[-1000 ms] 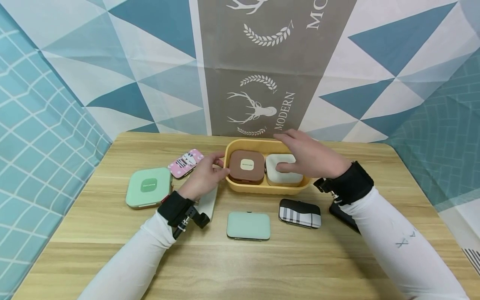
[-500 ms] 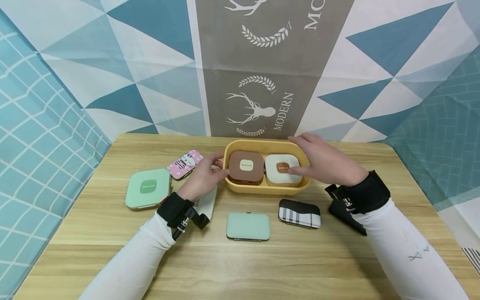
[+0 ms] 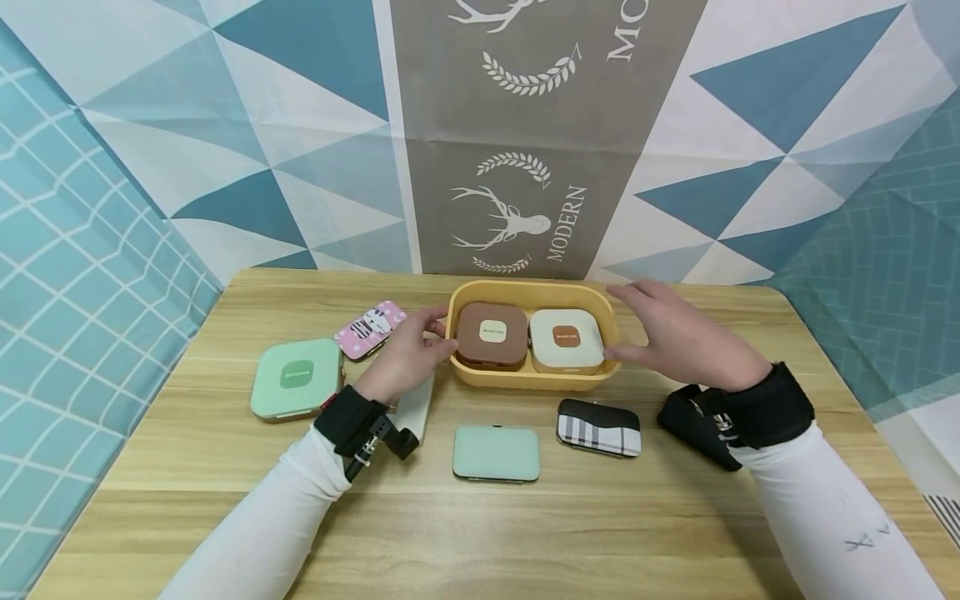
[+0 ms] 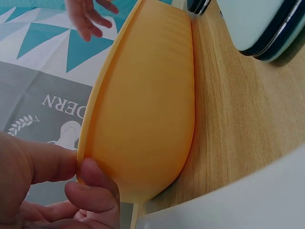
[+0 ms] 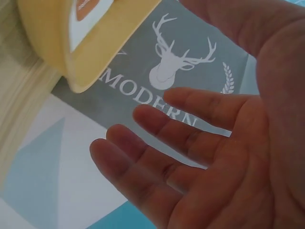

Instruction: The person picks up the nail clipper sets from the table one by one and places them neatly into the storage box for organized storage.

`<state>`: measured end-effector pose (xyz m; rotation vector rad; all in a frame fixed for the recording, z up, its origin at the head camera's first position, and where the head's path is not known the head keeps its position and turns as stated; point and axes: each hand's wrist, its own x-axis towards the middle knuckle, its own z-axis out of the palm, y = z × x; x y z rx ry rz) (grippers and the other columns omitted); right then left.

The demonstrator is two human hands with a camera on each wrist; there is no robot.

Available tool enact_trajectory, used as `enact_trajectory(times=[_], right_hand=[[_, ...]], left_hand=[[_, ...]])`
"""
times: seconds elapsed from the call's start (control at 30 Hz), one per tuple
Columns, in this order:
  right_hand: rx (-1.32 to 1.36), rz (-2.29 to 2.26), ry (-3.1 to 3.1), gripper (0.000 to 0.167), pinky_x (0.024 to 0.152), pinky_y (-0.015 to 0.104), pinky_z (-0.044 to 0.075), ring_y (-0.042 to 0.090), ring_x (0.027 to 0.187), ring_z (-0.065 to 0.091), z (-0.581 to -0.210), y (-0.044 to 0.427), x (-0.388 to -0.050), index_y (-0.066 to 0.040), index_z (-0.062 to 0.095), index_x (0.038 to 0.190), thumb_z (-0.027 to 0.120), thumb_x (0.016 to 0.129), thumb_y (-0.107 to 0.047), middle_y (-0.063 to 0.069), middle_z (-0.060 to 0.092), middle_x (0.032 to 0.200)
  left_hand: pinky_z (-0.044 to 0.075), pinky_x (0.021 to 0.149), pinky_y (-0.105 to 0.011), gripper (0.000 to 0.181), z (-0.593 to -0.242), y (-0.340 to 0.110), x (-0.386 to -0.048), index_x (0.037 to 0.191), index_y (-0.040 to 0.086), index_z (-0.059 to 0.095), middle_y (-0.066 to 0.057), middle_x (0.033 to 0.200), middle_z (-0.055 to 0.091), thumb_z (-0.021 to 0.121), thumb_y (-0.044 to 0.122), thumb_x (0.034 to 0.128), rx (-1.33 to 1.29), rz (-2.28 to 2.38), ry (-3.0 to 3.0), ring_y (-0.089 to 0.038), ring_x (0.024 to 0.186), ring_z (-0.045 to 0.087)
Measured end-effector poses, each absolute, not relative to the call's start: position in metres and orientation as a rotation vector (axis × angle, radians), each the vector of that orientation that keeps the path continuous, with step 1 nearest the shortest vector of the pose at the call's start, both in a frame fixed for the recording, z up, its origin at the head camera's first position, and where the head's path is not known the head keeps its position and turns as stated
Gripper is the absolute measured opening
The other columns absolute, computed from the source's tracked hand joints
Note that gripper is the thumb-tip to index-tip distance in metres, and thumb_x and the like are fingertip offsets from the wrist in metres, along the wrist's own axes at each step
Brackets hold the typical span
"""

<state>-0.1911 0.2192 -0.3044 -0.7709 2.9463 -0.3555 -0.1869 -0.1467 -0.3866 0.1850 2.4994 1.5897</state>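
Near centre, a mint-green rectangular case (image 3: 496, 453); far centre, a yellow oblong plastic basket (image 3: 525, 380) whose brown square case (image 3: 492, 332) only the head view shows. The left hand (image 3: 407, 354) pinches the left rim; at the right end the right hand (image 3: 682, 337) spreads loose fingers (image 5: 186, 138), clearest in the right wrist view

Hands (image 3: 406, 355) flank a yellow basket (image 3: 525, 380) holding two cases (image 3: 492, 332).
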Motion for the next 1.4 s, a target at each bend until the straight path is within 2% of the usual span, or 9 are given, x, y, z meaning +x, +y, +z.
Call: enact_trajectory(times=[0.27,0.43,0.8,1.17,1.4], right_hand=[[-0.8,-0.33,2.952,0.081,0.101,0.059,0.051,0.043,0.128,0.054,-0.314,0.238,-0.183,0.006,0.047,0.153,0.084,0.093,-0.035,0.027,0.053,0.143],[-0.778,-0.312,2.958,0.08,0.1,0.06,0.051,0.046,0.129,0.054,-0.32,0.246,-0.179,0.006,0.047,0.153,0.083,0.094,-0.035,0.029,0.053,0.143],[-0.694,-0.312,2.927,0.078,0.102,0.062,0.049,0.05,0.133,0.05,-0.331,0.262,-0.167,0.008,0.048,0.152,0.083,0.094,-0.03,0.034,0.049,0.146],[-0.585,-0.275,2.873,0.086,0.096,0.064,0.052,0.051,0.127,0.054,-0.347,0.273,-0.162,0.008,0.048,0.152,0.085,0.091,-0.041,0.035,0.051,0.142],[-0.57,-0.256,2.87,0.088,0.091,0.06,0.055,0.048,0.119,0.059,-0.355,0.279,-0.156,0.009,0.049,0.15,0.086,0.089,-0.043,0.033,0.055,0.135]], left_hand=[[0.049,0.069,-0.027,0.058,-0.386,-0.147,-0.186,0.157,-0.001,0.043,-0.017,0.117,0.056,0.066,0.009,0.1043,0.191,1.574,2.514,-0.022,0.08,0.057],[0.051,0.072,-0.028,0.058,-0.385,-0.146,-0.185,0.158,0.0,0.043,-0.017,0.119,0.056,0.065,0.009,0.1049,0.174,1.574,2.501,-0.023,0.082,0.059],[0.053,0.074,-0.028,0.058,-0.384,-0.145,-0.186,0.158,0.0,0.043,-0.017,0.12,0.055,0.065,0.009,0.105,0.172,1.585,2.484,-0.034,0.089,0.064],[0.054,0.077,-0.031,0.058,-0.383,-0.145,-0.184,0.159,0.001,0.043,-0.017,0.122,0.055,0.065,0.01,0.1056,0.167,1.58,2.488,-0.035,0.09,0.064],[0.053,0.075,-0.029,0.058,-0.383,-0.146,-0.184,0.158,0.0,0.044,-0.017,0.121,0.055,0.065,0.009,0.1052,0.168,1.585,2.487,-0.03,0.084,0.061]])
